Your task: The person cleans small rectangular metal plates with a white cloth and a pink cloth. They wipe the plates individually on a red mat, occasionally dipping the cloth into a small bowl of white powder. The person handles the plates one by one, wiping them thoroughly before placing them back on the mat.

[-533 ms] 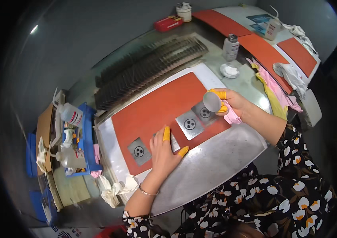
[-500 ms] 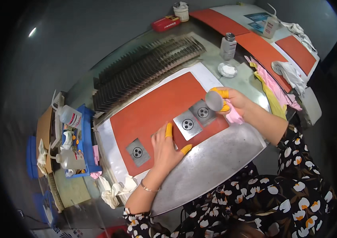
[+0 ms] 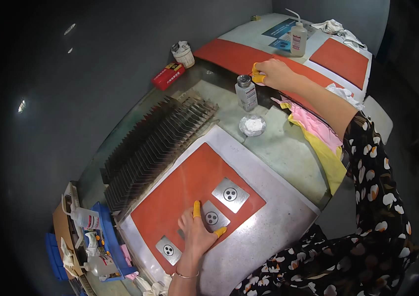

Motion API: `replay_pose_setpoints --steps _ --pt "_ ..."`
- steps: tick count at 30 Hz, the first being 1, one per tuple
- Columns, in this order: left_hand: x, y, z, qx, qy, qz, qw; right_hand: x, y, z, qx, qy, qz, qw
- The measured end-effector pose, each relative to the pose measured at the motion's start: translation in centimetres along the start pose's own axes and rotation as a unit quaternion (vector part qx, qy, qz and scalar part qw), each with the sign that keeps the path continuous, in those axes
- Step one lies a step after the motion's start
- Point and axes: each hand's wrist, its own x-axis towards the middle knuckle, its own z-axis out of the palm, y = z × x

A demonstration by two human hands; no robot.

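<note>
My left hand (image 3: 198, 234), with yellow finger cots on thumb and index finger, rests on the orange mat (image 3: 170, 197). Its thumb and index finger grip the edges of a grey metal plate (image 3: 212, 217) with a round dark mark. Another such plate (image 3: 168, 250) lies to its left, and a shinier one (image 3: 230, 195) lies beyond it to the right. My right hand (image 3: 274, 74) is stretched far out beside a metal-capped bottle (image 3: 246, 93), over the edge of the far orange sheet. Its cot-covered fingers are closed; what they hold, if anything, is hidden.
A ribbed dark rack (image 3: 155, 153) stands behind the mat. A dish of white stuff (image 3: 252, 125) sits near the bottle. Pink and yellow cloths (image 3: 318, 133) hang at the right. A blue tray (image 3: 108, 237) with bottles is at the left, a red box (image 3: 168, 75) at the back.
My view has turned right. My right hand has moved from over the plates to the far sheet; the round disc and pink cloth no longer show in it. My left hand now frames a plate.
</note>
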Motion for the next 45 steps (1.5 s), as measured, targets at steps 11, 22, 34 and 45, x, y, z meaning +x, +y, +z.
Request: replay_pose_setpoints --steps 11,22,34,45 --pt "4.5 4.8 2.7 -0.020 0.071 0.088 0.993 5.0 1.5 3.4 -0.198 -0.050 -0.079 0.976" --pt "5.0 4.6 2.7 -0.036 0.004 0.132 0.991 -6.9 3.8 7.9 -0.026 -0.157 0.049 0.986" --pt "-0.9 4.0 3.8 -0.050 0.101 0.159 0.981 -7.6 3.5 9.7 -0.065 -0.079 0.001 0.995" --pt "-4.9 4.9 5.5 -0.046 0.074 0.147 0.985 -16.2 -12.5 9.5 0.212 -0.247 -0.259 0.909"
